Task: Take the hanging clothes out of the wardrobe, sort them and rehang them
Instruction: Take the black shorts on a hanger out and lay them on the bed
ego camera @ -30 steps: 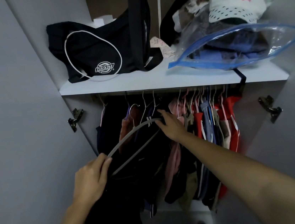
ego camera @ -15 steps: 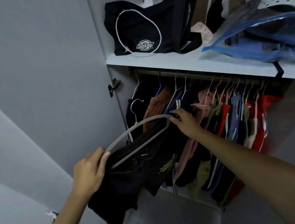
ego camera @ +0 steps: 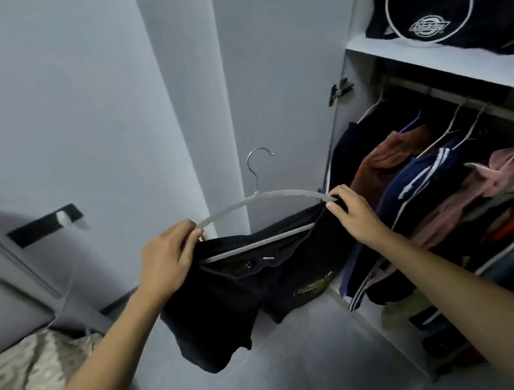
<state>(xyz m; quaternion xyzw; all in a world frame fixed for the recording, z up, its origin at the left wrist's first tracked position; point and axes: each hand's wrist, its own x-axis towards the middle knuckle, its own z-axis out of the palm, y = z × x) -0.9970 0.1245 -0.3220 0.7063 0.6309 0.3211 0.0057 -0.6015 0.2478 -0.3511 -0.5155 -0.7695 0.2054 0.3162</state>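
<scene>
While the left hand and right hand each keep a pinching grip on an end of the hanger, left of the wardrobe, black shorts droop from its bar — light, limp, liable to slide off if tilted.

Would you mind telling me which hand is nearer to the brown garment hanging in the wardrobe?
Right. The right hand grips the hanger end just beside the brown garment; the left hand holds the far end.
</scene>
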